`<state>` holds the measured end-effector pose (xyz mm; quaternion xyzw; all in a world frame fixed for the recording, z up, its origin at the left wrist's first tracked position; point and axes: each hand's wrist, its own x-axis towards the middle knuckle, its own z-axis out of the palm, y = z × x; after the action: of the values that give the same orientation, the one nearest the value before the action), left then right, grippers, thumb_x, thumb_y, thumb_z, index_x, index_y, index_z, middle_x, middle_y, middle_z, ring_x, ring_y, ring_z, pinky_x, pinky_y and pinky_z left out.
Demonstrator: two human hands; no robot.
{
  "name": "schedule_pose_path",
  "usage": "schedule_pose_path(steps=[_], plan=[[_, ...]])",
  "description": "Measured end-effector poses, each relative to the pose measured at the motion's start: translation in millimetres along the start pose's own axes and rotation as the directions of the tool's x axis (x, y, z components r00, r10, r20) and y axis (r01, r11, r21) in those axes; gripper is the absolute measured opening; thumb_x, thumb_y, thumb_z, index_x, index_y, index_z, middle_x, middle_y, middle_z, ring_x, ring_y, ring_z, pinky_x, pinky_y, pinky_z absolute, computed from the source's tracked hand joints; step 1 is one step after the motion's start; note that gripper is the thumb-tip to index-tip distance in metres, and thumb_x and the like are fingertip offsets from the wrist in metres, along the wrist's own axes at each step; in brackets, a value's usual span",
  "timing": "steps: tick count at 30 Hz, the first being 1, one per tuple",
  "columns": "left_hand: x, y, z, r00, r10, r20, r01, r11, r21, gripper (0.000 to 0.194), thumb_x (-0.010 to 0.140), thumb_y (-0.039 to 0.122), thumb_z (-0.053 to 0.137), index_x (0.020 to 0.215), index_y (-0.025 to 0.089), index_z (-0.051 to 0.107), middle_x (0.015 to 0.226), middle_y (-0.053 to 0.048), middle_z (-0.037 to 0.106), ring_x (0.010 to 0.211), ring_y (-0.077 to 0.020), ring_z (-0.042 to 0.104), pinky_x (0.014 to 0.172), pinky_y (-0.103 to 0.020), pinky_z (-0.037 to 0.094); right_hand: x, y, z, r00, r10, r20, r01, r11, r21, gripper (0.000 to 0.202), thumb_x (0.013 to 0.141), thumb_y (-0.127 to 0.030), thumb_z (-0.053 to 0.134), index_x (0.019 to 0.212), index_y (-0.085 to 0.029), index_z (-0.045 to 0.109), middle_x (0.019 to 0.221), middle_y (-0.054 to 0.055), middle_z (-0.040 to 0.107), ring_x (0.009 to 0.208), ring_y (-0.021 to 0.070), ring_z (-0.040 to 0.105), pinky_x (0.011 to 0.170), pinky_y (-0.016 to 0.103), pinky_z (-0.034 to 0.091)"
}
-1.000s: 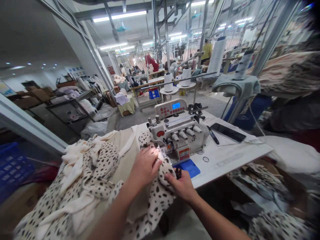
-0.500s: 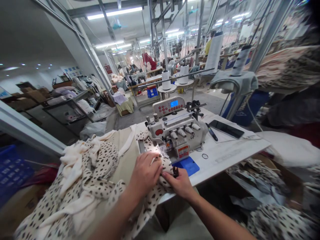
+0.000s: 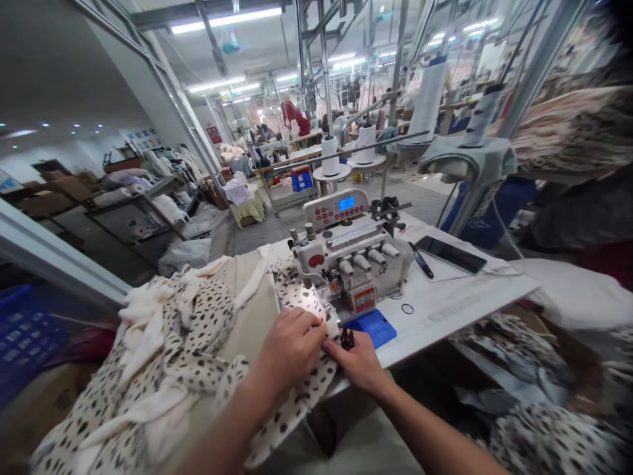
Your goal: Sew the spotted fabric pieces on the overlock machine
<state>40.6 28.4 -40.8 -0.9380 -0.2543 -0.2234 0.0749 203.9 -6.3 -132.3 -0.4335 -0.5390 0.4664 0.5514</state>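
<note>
Cream fabric with dark spots (image 3: 297,293) runs under the presser area of a white overlock sewing machine (image 3: 351,257), where a small lamp lights it. My left hand (image 3: 291,343) rests on the cloth just in front of the needle area, fingers curled and pinching it. Close to its right, my right hand (image 3: 359,363) grips the fabric's edge between thumb and fingers. A small dark item (image 3: 347,338) shows at the right hand's fingers; its kind is unclear. The fabric's lower end hangs over the table's front edge.
More spotted fabric (image 3: 198,310) is heaped to the left. On the white table (image 3: 455,297) lie a phone (image 3: 452,255), a dark cutter-like tool (image 3: 421,260) and a black ring (image 3: 407,309). Thread cones (image 3: 330,157) stand behind the machine. Cloth scraps (image 3: 544,429) lie at lower right.
My left hand has drawn slightly back from the needle area, its fingers curling more tightly. More flat spotted fabric shows beside the presser area. My right hand has hardly moved.
</note>
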Motion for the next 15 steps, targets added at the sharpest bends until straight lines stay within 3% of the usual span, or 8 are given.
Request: schedule_pose_path(steps=[7,15], plan=[[5.2,-1.8,-8.5,0.999,0.029,0.015,-0.029,1.0,0.001,0.016,0.095,0.017,0.052,0.087,0.017,0.067,0.087,-0.006,0.064,0.088,-0.0203,0.056,0.079,-0.036,0.046,-2.4,3.3,1.2,0.999,0.018,-0.048,-0.016,0.999,0.035,0.032,0.083,-0.045,0.07,0.075,-0.015,0.072,0.066,0.001,0.063,0.06,0.0149,0.052,0.057,0.025,0.044],[5.8,-1.9,-5.7,0.999,0.008,0.038,-0.006,0.999,-0.043,0.016,0.096,0.019,0.053,0.095,0.016,0.068,0.087,-0.006,0.063,0.084,-0.0192,0.055,0.076,-0.034,0.047,-3.3,8.6,0.5,0.992,0.041,-0.119,-0.033,0.997,0.068,0.033,0.079,-0.047,0.075,0.073,-0.014,0.073,0.06,0.001,0.06,0.054,0.0133,0.05,0.053,0.025,0.042]])
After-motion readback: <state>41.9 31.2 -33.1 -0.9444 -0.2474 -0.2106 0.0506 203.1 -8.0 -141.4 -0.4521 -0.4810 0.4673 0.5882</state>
